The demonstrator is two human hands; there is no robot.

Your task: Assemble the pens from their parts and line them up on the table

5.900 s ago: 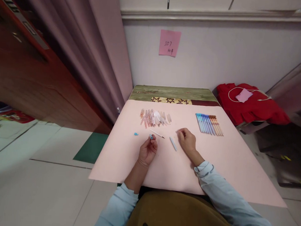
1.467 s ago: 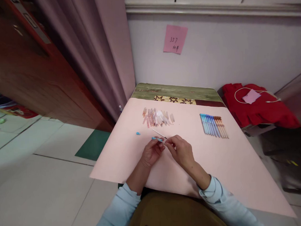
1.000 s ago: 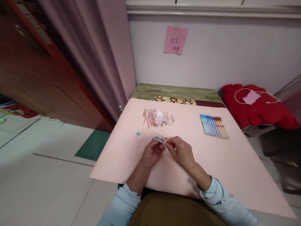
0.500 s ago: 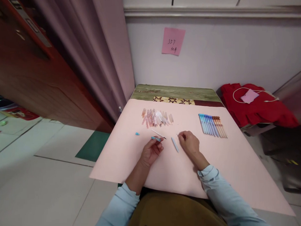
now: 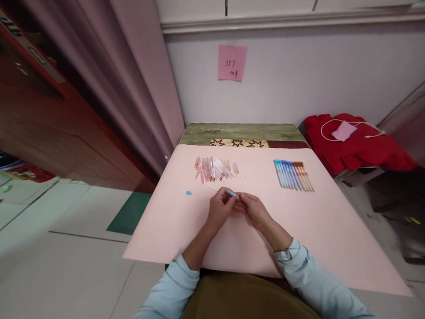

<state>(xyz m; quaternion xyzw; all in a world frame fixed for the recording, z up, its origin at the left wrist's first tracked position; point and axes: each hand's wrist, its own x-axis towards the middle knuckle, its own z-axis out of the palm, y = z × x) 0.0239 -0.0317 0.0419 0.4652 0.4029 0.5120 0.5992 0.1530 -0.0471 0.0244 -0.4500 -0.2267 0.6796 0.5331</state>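
My left hand (image 5: 219, 209) is closed, pinching a short bright-blue pen part (image 5: 231, 193) between thumb and fingers. Against its right end, my right hand (image 5: 254, 208) has its fingertips pressed together; whatever they hold is too small to make out. The two hands meet low over the pink sheet. A thin white pen refill (image 5: 212, 188) lies just behind my left hand, partly covered by it. Farther left rests a small blue pen piece (image 5: 189, 193). The pale blue barrel seen before is hidden by my hands.
Behind my hands lies a pile of loose pen barrels and refills (image 5: 213, 169). A row of blue, purple and brown pens (image 5: 294, 176) sits at the right. Pink paper (image 5: 159, 236) covers the table; a red cloth (image 5: 355, 147) lies beyond its right side.
My right hand has moved left and my left hand slightly right, so they now meet at the blue pen part. The view has shifted a little.
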